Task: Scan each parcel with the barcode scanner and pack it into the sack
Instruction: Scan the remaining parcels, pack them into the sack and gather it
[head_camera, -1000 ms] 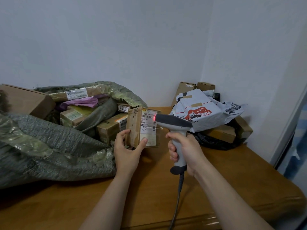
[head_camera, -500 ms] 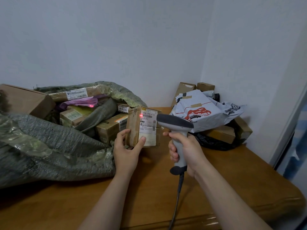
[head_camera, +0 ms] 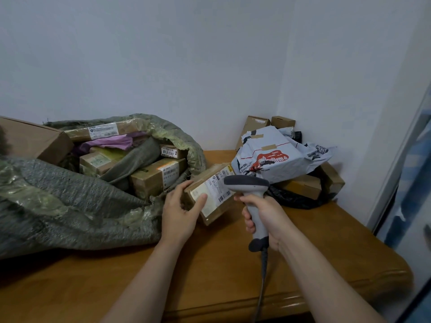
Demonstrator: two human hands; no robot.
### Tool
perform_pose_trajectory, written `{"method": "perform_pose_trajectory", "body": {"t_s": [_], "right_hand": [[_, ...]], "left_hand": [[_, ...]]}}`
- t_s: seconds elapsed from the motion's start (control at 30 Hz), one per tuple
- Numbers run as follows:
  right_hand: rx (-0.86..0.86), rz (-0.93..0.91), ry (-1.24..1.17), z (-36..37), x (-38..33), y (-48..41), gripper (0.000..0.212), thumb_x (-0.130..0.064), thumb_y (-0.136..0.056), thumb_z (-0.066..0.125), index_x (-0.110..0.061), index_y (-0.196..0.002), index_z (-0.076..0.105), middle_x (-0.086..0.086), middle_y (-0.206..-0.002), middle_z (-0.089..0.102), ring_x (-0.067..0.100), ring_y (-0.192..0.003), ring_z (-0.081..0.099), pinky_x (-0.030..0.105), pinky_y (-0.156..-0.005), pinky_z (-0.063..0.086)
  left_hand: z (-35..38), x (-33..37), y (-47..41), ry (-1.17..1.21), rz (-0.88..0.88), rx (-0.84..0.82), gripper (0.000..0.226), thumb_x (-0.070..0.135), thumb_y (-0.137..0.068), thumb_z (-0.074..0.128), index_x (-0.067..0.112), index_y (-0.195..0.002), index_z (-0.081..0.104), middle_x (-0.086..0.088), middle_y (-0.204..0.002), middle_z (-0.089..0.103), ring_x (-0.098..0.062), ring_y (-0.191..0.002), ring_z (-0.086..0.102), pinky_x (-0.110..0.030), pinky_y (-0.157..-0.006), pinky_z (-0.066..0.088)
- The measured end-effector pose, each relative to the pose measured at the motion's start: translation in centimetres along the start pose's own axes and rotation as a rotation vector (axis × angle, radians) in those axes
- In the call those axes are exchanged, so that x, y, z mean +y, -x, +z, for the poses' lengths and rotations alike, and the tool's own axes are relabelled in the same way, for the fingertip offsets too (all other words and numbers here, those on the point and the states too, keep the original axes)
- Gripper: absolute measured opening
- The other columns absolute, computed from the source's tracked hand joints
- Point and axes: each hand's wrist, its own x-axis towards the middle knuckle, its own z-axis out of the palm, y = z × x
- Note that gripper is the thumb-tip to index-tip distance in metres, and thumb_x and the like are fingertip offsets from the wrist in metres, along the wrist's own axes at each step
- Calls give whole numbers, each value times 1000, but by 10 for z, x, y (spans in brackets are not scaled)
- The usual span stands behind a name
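Landmark: the sack (head_camera: 70, 206), grey-green woven, lying on its side on the wooden table (head_camera: 233, 276), mouth open to the right.

Parcel (head_camera: 214, 190): one brown cardboard box, tilted, just right of the sack's mouth, with its far end close to the rim. Label face is turned up and toward the camera. Whether its low corner touches the table: cannot tell.

Left hand (head_camera: 180, 213): grips the parcel at the end nearest the sack. The thumb (head_camera: 200, 199) lies flat across the pale part of the label and the fingers (head_camera: 184, 185) curl over the upper left edge. The parcel sits between thumb and fingers, with most of it sticking out to the right of the hand.

Right hand (head_camera: 263, 217): further right of the sack, fingers curled fully round the grip of the barcode scanner (head_camera: 251, 197), forefinger at the front of the grip under the head. The head points toward the sack and overlaps the parcel's right end in view; contact: cannot tell. The cable (head_camera: 262, 276) drops from the grip's base.

Counts:
- scanners: 1
- parcels in hand: 1
- in the sack's mouth: 4 labelled boxes (head_camera: 158, 176) and 1 purple mailer (head_camera: 109, 143)
- at the sack's far left: 1 large box (head_camera: 30, 138)
- pile well right of the sack: 1 white mailer (head_camera: 279, 157), 1 black bag (head_camera: 298, 199), 2 small boxes (head_camera: 253, 124) behind, brown boxes (head_camera: 303, 185) beneath, number unclear
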Motion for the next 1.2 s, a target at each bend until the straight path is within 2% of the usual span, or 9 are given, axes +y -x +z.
{"method": "perform_pose_trajectory", "body": {"t_s": [0.07, 0.13, 0.27, 0.47, 0.7, 0.93, 1.2], "right_hand": [[15, -6, 14, -3, -2, 2, 42, -20, -94, 67, 9, -124, 61, 4, -58, 52, 14, -45, 45, 26, -45, 37], [24, -11, 24, -7, -4, 4, 39, -19, -94, 66, 8, -122, 63, 4, -58, 52, 14, -45, 45, 26, -45, 37], [10, -7, 40, -15, -9, 10, 30, -19, -95, 65, 3, -115, 68, 4, -58, 52, 14, -46, 44, 26, -44, 36], [-37, -52, 91, -18, -15, 16, 16, -16, -94, 65, -1, -98, 67, 6, -58, 51, 16, -45, 44, 27, -45, 36], [-123, -78, 114, -10, -16, 20, 14, -18, -95, 64, -5, -88, 63, 6, -58, 50, 16, -45, 44, 27, -45, 35], [-136, -75, 97, -3, -22, 23, 14, -17, -95, 63, -6, -86, 62, 6, -57, 48, 15, -44, 42, 27, -45, 33], [-142, -80, 118, -3, -20, 23, 18, -20, -95, 63, -4, -89, 64, 6, -58, 49, 16, -45, 43, 27, -46, 35]], "left_hand": [[2, -1, 2, -7, -29, -106, 69, 68, -76, 73, 58, -138, 45, 11, -134, 58, -12, -119, 59, -46, -95, 57], [3, 2, 3, -21, -34, -163, 77, 67, -72, 73, 60, -140, 38, 12, -136, 58, -13, -122, 58, -48, -97, 56], [2, 17, -7, -26, -43, -106, 83, 80, -70, 69, 61, -141, 32, 10, -138, 59, -19, -121, 62, -51, -92, 59], [-10, 52, -34, -96, -30, 30, 75, 74, -77, 70, 54, -142, 39, 15, -119, 62, -14, -104, 67, -48, -87, 61], [-29, 57, -36, -251, -48, 55, 86, 91, -68, 55, 57, -145, 35, 8, -133, 64, -20, -118, 63, -50, -91, 59], [-39, 52, -39, -316, -84, 99, 77, 79, -81, 64, 50, -148, 38, 4, -135, 65, -23, -122, 61, -51, -95, 57], [-43, 50, -38, -312, -101, 82, 78, 79, -81, 63, 50, -148, 37, 4, -136, 64, -23, -123, 60, -51, -96, 56]]}}
